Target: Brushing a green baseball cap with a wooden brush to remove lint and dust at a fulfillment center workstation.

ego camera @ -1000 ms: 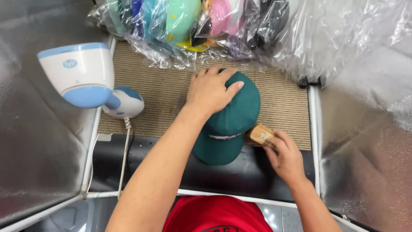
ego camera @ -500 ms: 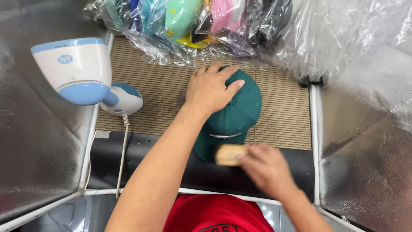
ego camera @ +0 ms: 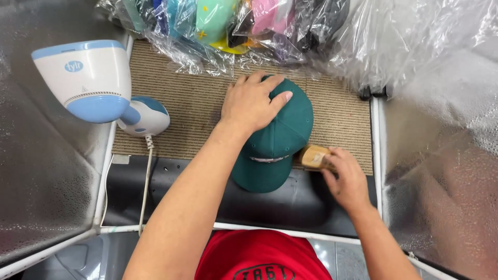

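A dark green cap [ego camera: 275,142] lies on a tan woven mat [ego camera: 181,98], its brim pointing toward me over a black surface. My left hand [ego camera: 251,101] rests flat on the cap's crown, fingers spread, pressing it down. My right hand [ego camera: 345,176] grips a small wooden brush [ego camera: 314,156] and holds it against the cap's right side, near the brim seam.
A white and blue handheld steamer [ego camera: 88,80] with its cord [ego camera: 145,181] sits at the left. Several caps in clear plastic bags [ego camera: 233,26] are piled at the back. Silvery foil walls [ego camera: 456,155] close in both sides. A black ledge [ego camera: 290,202] runs in front.
My right hand swept the brush left across the brim, then came back to the cap's right side. My left hand stayed on the crown.
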